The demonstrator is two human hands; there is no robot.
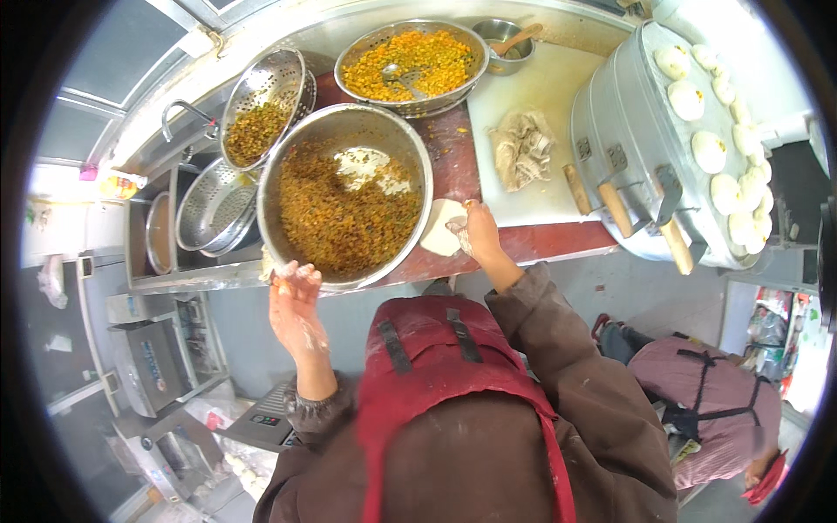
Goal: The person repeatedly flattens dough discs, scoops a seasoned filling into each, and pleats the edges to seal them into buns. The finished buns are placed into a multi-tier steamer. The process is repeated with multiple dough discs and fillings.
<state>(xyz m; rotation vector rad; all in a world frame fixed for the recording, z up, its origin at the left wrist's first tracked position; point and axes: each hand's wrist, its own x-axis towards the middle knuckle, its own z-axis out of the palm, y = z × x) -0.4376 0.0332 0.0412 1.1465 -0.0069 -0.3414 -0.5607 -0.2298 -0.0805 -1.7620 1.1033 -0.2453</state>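
Observation:
Before me a wide steel bowl (409, 147) holds a chopped brown-orange filling (340, 222), with part of its bottom showing bare. A pale round dough wrapper (441, 229) is just right of the bowl, by the red counter's edge. My right hand (480, 232), dusted with flour, grips the right side of this wrapper between thumb and fingers. At the bowl's near left rim is my left hand (299, 314), floury, with its fingers curled. Whether those fingers hold the rim or only lie beside it cannot be made out.
Behind stand colanders with yellow filling (418, 62) and darker filling (255, 134). A crumpled cloth (523, 147) lies on the white board (490, 98). To the right, a steamer (614, 131) carries several buns (709, 151). Another person (706, 405) is at the lower right.

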